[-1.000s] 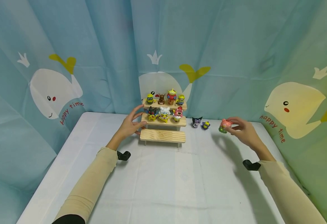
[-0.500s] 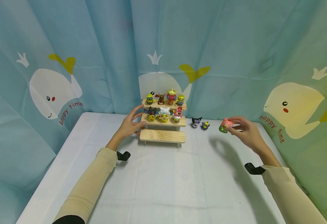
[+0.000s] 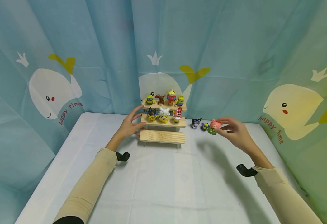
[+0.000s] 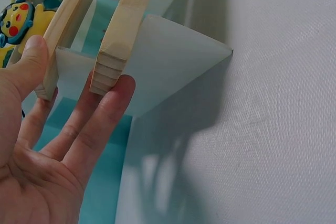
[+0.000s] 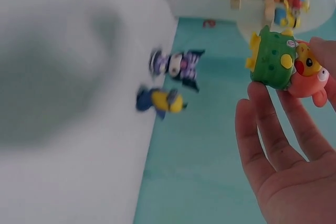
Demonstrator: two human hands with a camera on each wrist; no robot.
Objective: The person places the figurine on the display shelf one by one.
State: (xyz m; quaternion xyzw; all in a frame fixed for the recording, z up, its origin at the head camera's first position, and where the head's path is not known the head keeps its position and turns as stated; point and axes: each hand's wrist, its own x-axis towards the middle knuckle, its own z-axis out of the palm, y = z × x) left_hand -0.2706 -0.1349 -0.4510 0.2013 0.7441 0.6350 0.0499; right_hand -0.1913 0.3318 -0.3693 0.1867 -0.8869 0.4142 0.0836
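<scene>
My right hand [image 3: 234,132] pinches a toy figurine [image 5: 274,59] with a pink hood, a yellow face and a green, yellow-spotted base, held above the table. In the head view it appears right beside a small yellow-and-blue figurine [image 3: 205,126]; the right wrist view shows a gap between them. A black-and-purple figurine [image 3: 196,123] stands just left of that one. At the left end of a three-tier wooden display stand [image 3: 162,136], my left hand [image 3: 129,125] has its fingers spread and fairly straight. Its thumb touches the middle board, and fingertips touch the board ends [image 4: 107,72].
Several figurines [image 3: 172,97] fill the top board, and three more [image 3: 164,115] sit on the middle one. The lowest board bears nothing. A blue curtain [image 3: 230,62] with whale prints hangs behind the white-covered table [image 3: 163,180].
My right hand has carried the pink-and-green figurine leftward, towards the two standing figurines, after a slight shift right. My left hand stays in place at the stand.
</scene>
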